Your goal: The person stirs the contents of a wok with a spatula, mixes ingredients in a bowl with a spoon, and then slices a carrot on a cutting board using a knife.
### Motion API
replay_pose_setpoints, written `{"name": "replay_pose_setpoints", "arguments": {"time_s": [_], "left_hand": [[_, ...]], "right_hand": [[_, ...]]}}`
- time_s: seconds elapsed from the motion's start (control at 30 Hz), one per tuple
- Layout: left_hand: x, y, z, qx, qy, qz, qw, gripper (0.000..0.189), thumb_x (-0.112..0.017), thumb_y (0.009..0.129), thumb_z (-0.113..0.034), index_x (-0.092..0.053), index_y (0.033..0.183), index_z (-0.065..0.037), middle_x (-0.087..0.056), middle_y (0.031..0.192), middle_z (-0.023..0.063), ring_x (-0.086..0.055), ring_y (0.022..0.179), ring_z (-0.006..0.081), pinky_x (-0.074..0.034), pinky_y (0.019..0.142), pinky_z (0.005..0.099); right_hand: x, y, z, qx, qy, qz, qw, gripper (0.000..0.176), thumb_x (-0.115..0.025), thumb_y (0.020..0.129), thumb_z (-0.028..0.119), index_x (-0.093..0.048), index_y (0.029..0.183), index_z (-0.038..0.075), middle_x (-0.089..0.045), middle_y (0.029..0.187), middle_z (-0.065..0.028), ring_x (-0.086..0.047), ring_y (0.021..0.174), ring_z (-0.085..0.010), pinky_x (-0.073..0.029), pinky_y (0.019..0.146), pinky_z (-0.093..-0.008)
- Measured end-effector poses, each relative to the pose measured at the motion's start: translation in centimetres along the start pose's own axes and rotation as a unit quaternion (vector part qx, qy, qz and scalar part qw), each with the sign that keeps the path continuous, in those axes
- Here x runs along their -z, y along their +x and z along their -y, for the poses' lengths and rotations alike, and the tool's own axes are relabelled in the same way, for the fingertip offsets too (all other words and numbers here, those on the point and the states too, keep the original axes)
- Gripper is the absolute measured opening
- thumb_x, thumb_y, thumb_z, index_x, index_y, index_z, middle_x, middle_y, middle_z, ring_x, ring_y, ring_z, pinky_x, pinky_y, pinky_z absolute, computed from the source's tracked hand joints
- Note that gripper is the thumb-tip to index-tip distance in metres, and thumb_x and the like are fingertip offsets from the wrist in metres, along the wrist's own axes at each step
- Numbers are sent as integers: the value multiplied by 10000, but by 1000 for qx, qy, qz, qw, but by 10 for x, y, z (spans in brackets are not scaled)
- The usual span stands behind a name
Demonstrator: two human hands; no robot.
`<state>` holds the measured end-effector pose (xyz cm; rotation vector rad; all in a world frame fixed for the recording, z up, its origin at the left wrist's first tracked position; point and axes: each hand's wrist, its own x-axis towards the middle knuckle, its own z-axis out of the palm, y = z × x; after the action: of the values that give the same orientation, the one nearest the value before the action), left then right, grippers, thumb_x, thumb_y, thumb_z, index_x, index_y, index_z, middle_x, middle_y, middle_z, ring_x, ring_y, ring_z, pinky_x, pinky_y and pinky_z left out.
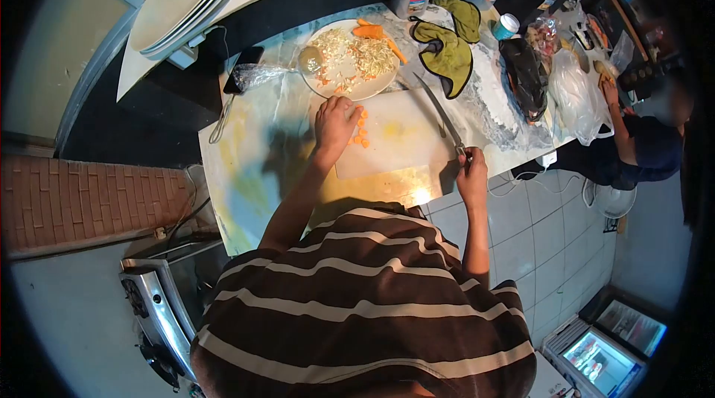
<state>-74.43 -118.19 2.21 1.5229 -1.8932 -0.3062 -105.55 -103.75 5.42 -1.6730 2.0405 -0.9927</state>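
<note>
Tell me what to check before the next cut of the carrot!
1. Grip: the right hand wraps the handle of the knife. Ok.
2. The left hand is clear of the blade: it rests on the carrot pieces, apart from it. Ok.
3. Carrot pieces lie on the cutting board. Ok.
4. Blade tip clear of the green cloth: they are close. Cannot tell.
5. The other person's hand is far from the knife. Ok.
</note>
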Motion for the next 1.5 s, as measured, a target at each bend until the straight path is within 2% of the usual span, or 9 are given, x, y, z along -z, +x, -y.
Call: {"name": "replay_pose_setpoints", "arguments": {"time_s": [0.27, 0.33, 0.53, 0.63, 0.73, 0.83, 0.93, 1.03, 1.5], "left_hand": [[-8, 8, 23, -15, -30, -4, 999, 103, -691, 869, -183, -659, 866, -86, -642, 844, 62, -626, 838, 267, -499, 771, 394], [11, 7, 10, 54, -103, -8, 993, 75, -678, 872, -137, -648, 872, -68, -629, 834, 80, -619, 746, 270, -506, 697, 382], [49, -5, 39, 59, -39, -39, 997, 107, -644, 903, -123, -611, 849, -37, -598, 802, 107, -585, 677, 295, -476, 646, 402], [50, -25, 87, 78, 3, -16, 997, 190, -605, 942, -188, -562, 869, -17, -576, 832, 133, -567, 729, 337, -451, 667, 443], [52, -46, 86, 54, -25, -139, 988, 210, -614, 941, -215, -563, 991, -19, -580, 935, 153, -572, 824, 357, -473, 731, 432], [51, -66, 50, 116, -96, -40, 988, 302, -660, 898, -161, -545, 1140, -20, -572, 1057, 172, -564, 938, 379, -490, 796, 429], [39, -73, 16, -4, -107, -13, 994, 399, -712, 850, -137, -550, 1199, -31, -574, 1119, 161, -561, 1019, 369, -483, 873, 428], [33, -69, -5, -84, -56, -20, 995, 426, -748, 818, -156, -564, 1187, -48, -573, 1120, 147, -553, 1065, 350, -457, 915, 432], [23, -71, 4, 11, -90, 51, 995, 168, -686, 847, -72, -597, 990, -64, -585, 987, 103, -563, 1000, 310, -469, 867, 414]], "right_hand": [[-4, -6, -4, -45, 36, -6, 998, 155, -591, 947, 80, -546, 1051, -27, -630, 965, -254, -608, 902, -457, -484, 768, -464], [-5, -10, -6, -60, 46, -1, 997, 152, -586, 938, 59, -548, 1053, -34, -622, 974, -257, -598, 911, -461, -480, 775, -474], [-9, -13, -14, -39, 42, 0, 998, 179, -600, 963, 135, -557, 1053, -13, -643, 927, -236, -609, 820, -431, -487, 734, -422], [-12, -11, -14, -6, 53, -21, 998, 176, -584, 977, 148, -556, 1042, -13, -636, 864, -209, -599, 720, -362, -473, 670, -403], [-14, -6, -11, -73, 78, 22, 994, 205, -543, 1010, 201, -553, 1003, -3, -589, 736, -142, -546, 614, -243, -436, 591, -373], [-21, -3, -7, -121, 109, 38, 986, 268, -530, 1012, 256, -552, 992, -11, -567, 653, -189, -545, 578, -344, -411, 564, -433], [-30, -1, 0, -122, 124, 49, 983, 338, -568, 994, 335, -549, 942, 1, -477, 562, -121, -442, 505, -201, -360, 502, -386], [-43, -2, -8, -113, 147, 77, 980, 341, -571, 991, 336, -547, 923, 3, -471, 574, -97, -431, 531, -167, -358, 512, -364], [-50, 0, -14, -138, 143, 129, 971, 381, -584, 965, 383, -568, 893, 9, -549, 653, -165, -528, 611, -246, -418, 603, -390]]}}
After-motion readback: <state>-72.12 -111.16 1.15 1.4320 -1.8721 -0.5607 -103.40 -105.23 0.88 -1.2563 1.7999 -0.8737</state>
